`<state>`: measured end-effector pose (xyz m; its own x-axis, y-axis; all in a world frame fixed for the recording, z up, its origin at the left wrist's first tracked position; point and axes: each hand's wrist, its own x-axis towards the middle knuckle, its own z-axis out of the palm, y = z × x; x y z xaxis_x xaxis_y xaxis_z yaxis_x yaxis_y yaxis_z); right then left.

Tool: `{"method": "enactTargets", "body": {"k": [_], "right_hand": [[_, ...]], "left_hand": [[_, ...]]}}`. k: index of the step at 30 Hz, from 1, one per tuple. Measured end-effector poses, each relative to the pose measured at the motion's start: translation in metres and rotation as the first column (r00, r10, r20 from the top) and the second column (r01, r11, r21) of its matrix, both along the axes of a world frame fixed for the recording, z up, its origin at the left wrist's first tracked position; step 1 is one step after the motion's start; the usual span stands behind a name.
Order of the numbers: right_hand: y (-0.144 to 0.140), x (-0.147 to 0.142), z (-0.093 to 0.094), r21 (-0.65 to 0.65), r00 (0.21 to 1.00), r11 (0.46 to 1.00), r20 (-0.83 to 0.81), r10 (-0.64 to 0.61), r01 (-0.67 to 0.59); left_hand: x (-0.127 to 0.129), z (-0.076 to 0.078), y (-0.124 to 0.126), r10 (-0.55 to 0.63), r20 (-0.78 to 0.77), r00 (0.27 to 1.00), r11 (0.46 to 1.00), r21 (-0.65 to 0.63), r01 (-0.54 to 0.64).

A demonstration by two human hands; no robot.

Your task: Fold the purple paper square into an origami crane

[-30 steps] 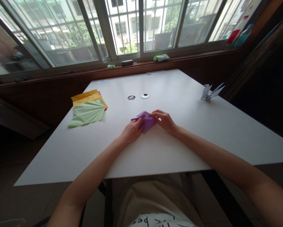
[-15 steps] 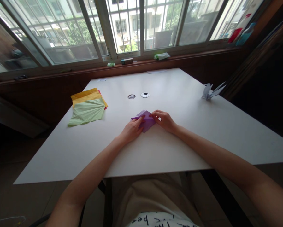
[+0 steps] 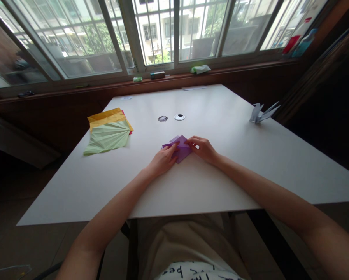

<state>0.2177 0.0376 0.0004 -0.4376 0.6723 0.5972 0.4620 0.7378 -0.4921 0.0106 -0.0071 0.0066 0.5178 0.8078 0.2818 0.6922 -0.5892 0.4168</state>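
A folded sheet of purple origami paper (image 3: 182, 154) lies on the white table in front of me, one corner toward me and a loose flap at its far left side. My left hand (image 3: 163, 159) holds its left side down, the thumb at the lower edge and the fingers on top. At the right corner, my right hand (image 3: 202, 148) pinches the paper between thumb and fingertips. What lies under the left fingers is hidden.
Creased green paper (image 3: 107, 138) overlaps yellow paper (image 3: 106, 116) on the left, with a bit of red beneath. Two round items, a dark disc (image 3: 162, 119) and a white disc (image 3: 179, 117), sit beyond my hands. A grey paper crane (image 3: 258, 114) stands at the table's right edge.
Both hands keep their hold on the purple paper with hardly any movement. The whole view has shifted very slightly.
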Motion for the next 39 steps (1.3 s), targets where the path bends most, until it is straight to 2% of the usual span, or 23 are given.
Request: {"method": "enactTargets", "body": {"k": [22,39], "right_hand": [[0.0007,0.0003,-0.001,-0.011,1.0,1.0,0.01,-0.006,0.006],[0.0013,0.0003,-0.0018,-0.024,1.0,1.0,0.005,-0.005,0.005]], "left_hand": [[-0.0018,-0.0045,0.002,0.009,0.013,1.0,1.0,0.03,-0.009],[0.0,0.0011,-0.0002,-0.004,0.009,1.0,1.0,0.001,0.004]]}}
